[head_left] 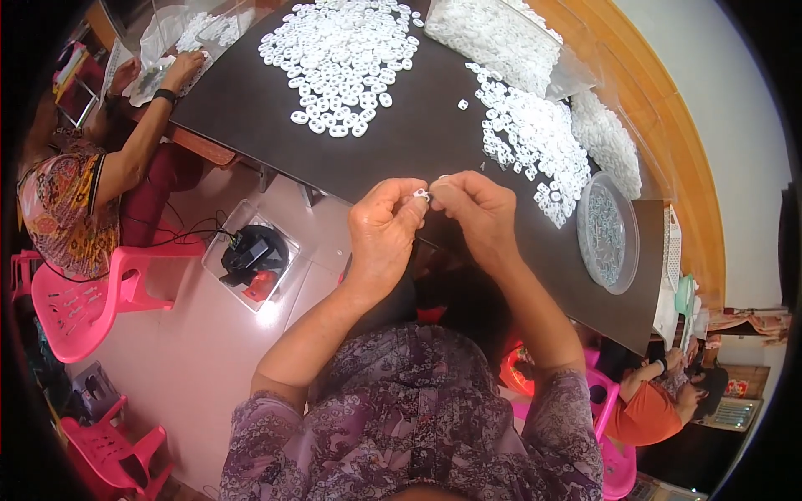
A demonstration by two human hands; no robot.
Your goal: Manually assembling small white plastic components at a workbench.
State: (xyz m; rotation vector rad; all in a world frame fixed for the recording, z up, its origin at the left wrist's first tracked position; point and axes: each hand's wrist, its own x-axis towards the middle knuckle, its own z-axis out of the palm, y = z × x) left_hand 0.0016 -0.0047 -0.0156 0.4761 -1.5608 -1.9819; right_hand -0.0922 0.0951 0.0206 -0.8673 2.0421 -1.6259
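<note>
Above the near edge of a dark table (434,108), my two hands meet at the fingertips. My left hand (383,224) pinches a small white plastic piece with holes (420,194) between thumb and forefinger. Close beside it, my right hand (478,210) has its thumb and forefinger pressed together; what they hold, if anything, is too small to make out. Beyond my hands lies a spread of white oval pieces with holes (347,63). Farther right is a heap of smaller white pieces (535,138). Tiny metal parts (603,230) fill a round clear tray (632,255).
White pieces (497,42) fill a clear box at the back. At the far left, another person's hand (188,68) works at the table. Pink plastic chairs (75,305) and a clear bin with cables (288,275) stand left. A person in orange (643,413) sits right.
</note>
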